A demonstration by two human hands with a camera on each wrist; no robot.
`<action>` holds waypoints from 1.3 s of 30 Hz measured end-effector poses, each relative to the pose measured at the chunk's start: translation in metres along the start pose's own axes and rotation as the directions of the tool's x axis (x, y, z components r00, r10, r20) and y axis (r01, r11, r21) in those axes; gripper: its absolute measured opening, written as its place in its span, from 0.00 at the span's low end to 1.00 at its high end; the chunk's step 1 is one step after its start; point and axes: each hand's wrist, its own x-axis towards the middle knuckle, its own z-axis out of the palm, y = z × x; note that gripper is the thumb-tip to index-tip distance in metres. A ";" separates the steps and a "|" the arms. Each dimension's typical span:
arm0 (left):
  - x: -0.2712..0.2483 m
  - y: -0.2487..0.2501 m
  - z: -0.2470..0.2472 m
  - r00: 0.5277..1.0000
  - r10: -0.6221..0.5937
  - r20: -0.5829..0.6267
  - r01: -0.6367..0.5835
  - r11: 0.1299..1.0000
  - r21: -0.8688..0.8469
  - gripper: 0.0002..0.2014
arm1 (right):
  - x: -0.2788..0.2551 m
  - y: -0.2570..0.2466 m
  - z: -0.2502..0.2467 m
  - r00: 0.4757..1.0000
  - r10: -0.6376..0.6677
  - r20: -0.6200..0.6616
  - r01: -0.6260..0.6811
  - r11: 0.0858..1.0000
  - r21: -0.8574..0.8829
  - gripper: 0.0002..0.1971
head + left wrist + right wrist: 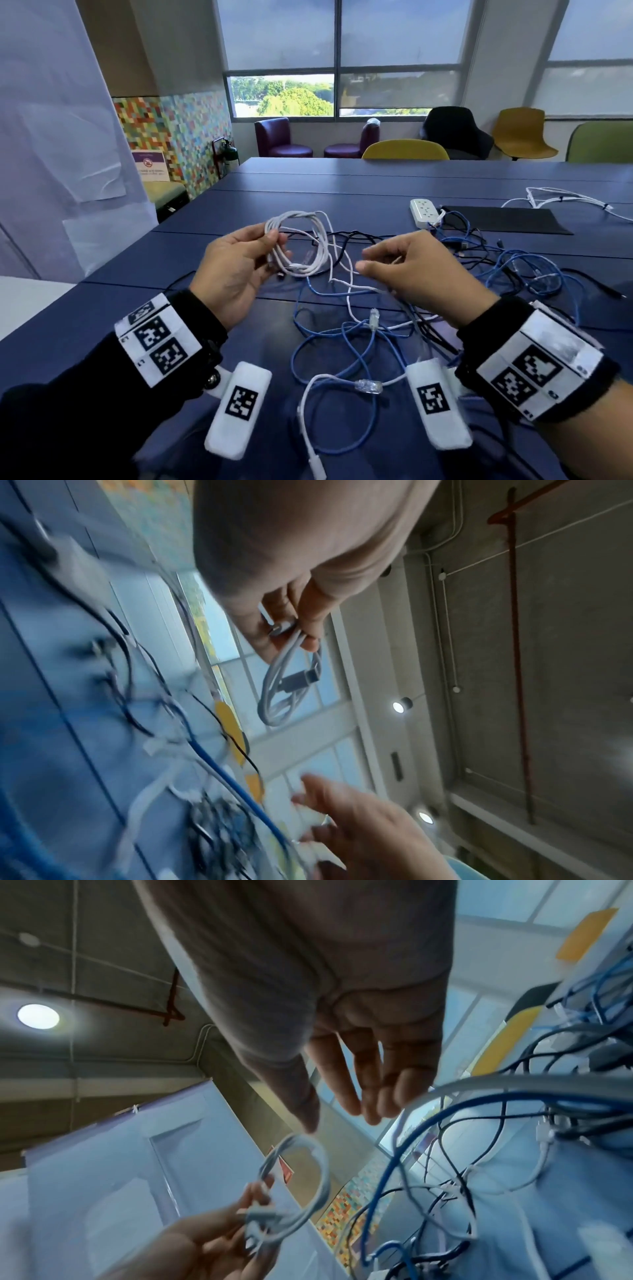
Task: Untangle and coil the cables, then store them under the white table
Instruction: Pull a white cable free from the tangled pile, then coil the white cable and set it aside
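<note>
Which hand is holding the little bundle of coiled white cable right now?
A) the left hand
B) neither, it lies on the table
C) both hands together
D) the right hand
A: the left hand pinches the coiled white cable above the blue table, while the right hand is beside it with fingers spread, holding nothing.

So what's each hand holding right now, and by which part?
Left hand pinches the coiled white cable at the coil's near side, by its connector end. Right hand holds nothing, fingers relaxed.
</note>
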 end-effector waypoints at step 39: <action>0.033 0.007 0.003 0.898 0.170 0.406 -0.433 0.511 0.742 0.23 | 0.021 -0.045 -0.030 0.973 -0.174 -0.150 0.135 0.961 -0.242 0.11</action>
